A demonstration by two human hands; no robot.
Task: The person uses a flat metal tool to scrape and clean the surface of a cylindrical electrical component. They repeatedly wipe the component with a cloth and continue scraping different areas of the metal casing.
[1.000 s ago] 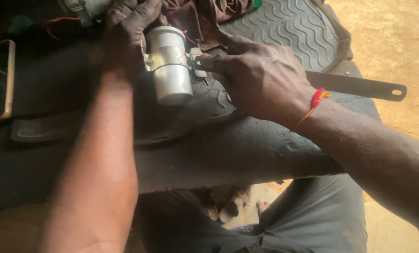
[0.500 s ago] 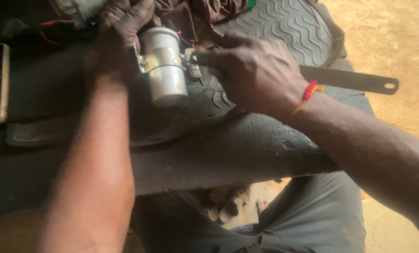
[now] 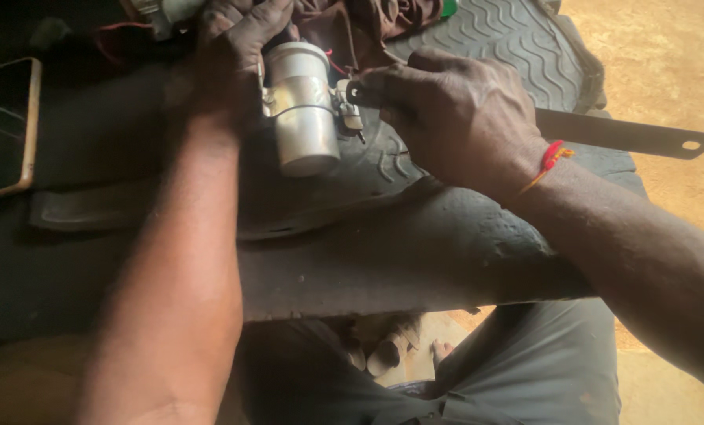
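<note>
Blade at clamp tab, canister steadied.

Right hand fisted around a flat metal blade, long axis running right, its tip touching the clamp tab. Just left, the silver canister stands on the rubber mat; left hand grips its far side.

Colours and patterns, head view

I note a silver-grey metal canister, a dark grey blade, a black rubber mat with wavy ribs, a red-and-orange wrist thread (right wrist), and a gold-edged black phone.
</note>
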